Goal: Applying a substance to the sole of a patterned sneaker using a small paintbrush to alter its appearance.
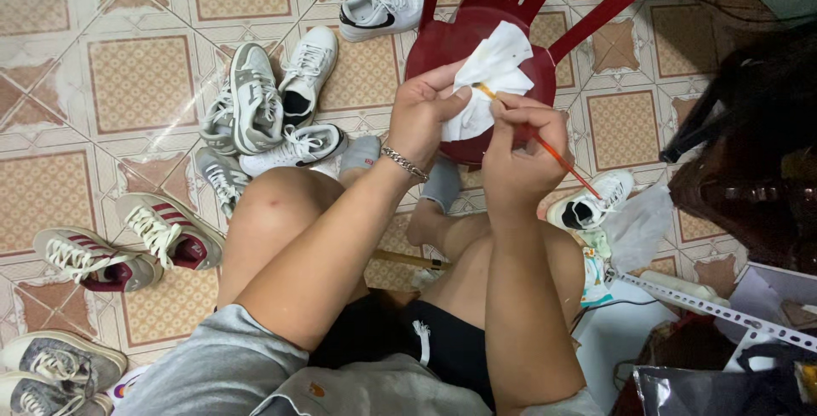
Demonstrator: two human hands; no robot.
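From the head camera I look down on my 2 hands working over a dark red plastic stool [442, 50] that stands on the tiled floor [136, 84]. My left hand [423, 110] has its grip closed on a crumpled white tissue [494, 76], pinching its lower left edge with thumb and fingers while the rest of the sheet lies spread on the round seat. A silver chain bracelet [403, 163] sits on that wrist. My right hand [519, 148] is just beside it, grip closed around a thin paintbrush [545, 145] with an orange-red handle; the handle runs down and to the right past my knuckles, and the yellowish tip end is pressed into the tissue, touching it near the sheet's middle.

Both forearms cross above my bare knees, and I sit low in grey shirt and black shorts. Left of the stool a heap of white and grey sneakers [264, 110] lies on the floor, with 1 more white sneaker [380, 9] near the stool's back legs. Further left is a pair of cream sneakers with dark red stripes [128, 242]. Right of my right knee another white sneaker [591, 201] lies beside a clear plastic bag [638, 225]
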